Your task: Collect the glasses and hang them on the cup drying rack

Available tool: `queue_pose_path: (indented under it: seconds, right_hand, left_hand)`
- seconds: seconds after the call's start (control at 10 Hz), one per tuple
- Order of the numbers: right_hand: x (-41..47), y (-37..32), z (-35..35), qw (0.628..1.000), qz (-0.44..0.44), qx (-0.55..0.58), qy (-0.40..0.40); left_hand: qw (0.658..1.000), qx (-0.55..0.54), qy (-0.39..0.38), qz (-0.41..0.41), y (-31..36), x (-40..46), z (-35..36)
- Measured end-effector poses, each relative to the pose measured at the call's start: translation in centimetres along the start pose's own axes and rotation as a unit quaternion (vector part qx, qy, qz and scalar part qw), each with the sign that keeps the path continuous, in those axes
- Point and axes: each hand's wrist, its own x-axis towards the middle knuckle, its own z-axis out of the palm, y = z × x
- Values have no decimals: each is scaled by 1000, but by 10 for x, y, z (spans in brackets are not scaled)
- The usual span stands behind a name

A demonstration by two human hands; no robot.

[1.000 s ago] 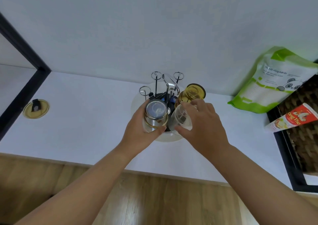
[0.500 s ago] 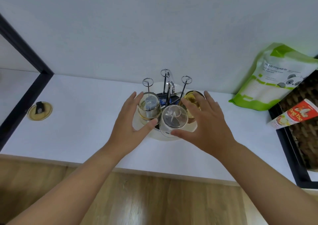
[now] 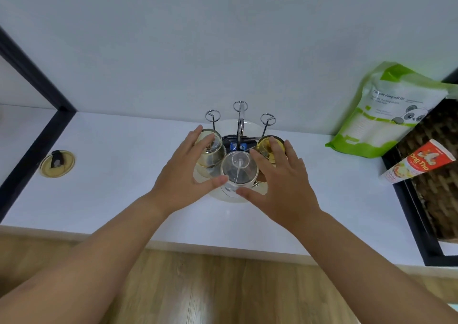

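A round white cup drying rack (image 3: 224, 195) with thin metal prongs (image 3: 240, 107) stands on the white counter by the wall. Three glasses hang upside down on it: a gold-rimmed one (image 3: 213, 150) at the left, a clear one (image 3: 239, 167) at the front, an amber one (image 3: 264, 147) at the right. My left hand (image 3: 183, 172) lies open beside the left glass, fingertips touching it. My right hand (image 3: 280, 177) is open too, fingers resting over the amber glass, thumb near the front glass. Neither hand grips anything.
A green and white pouch (image 3: 386, 115) leans on the wall at the right. A red and white tube (image 3: 418, 165) lies on a dark wicker basket (image 3: 441, 175). A round brass fitting (image 3: 57, 164) sits in the counter at the left, beside a black frame (image 3: 29, 150).
Both hands have let go of the glasses they were lowering onto the prongs. The fingers have spread open and the glasses now hang on the rack.
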Motion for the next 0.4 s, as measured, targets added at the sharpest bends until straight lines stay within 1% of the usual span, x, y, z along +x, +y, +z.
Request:
queue_pose_path:
  seconds: [0.1,0.4]
  right_hand:
    - [0,-1,1,1000,5,0,-5]
    - [2,-2,-13,999,10,-27,-43]
  left_hand:
    - [1000,6,-11,12,-1,3,-4]
    - [999,-5,-33,-5,12,-4,-9]
